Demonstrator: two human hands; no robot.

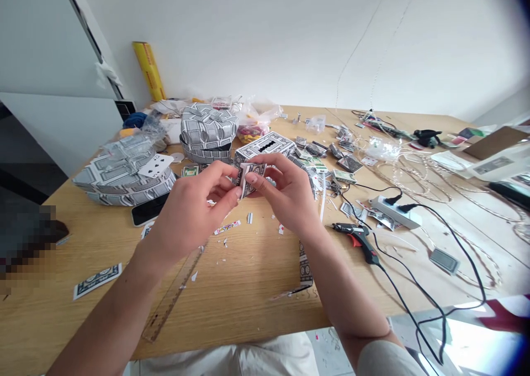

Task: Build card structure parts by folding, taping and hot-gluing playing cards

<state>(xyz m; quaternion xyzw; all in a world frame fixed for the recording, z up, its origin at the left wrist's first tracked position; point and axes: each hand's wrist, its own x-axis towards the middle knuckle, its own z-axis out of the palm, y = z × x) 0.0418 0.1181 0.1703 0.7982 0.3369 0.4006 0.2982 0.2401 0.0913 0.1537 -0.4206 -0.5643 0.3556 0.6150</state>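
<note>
Both hands meet over the middle of the table around a small folded playing card [253, 180] with a black-and-white patterned back. My left hand [199, 205] pinches its left edge between thumb and fingers. On the other side, my right hand [285, 191] grips it, the thumb lying across its face. Just behind the hands stands a box covered in patterned cards [269, 144], with a dark jagged slot in its top. Below them, card scraps [227, 227] and a clear ruler [176, 293] lie on the wood.
Two round card-woven boxes [209, 127] [124, 171] stand at the left, beside a phone [149, 209]. A black glue gun [358, 238] lies at the right, near a white power strip [395, 211] and trailing cables. Card pieces [348, 160] are heaped behind. A yellow roll [149, 69] leans on the wall.
</note>
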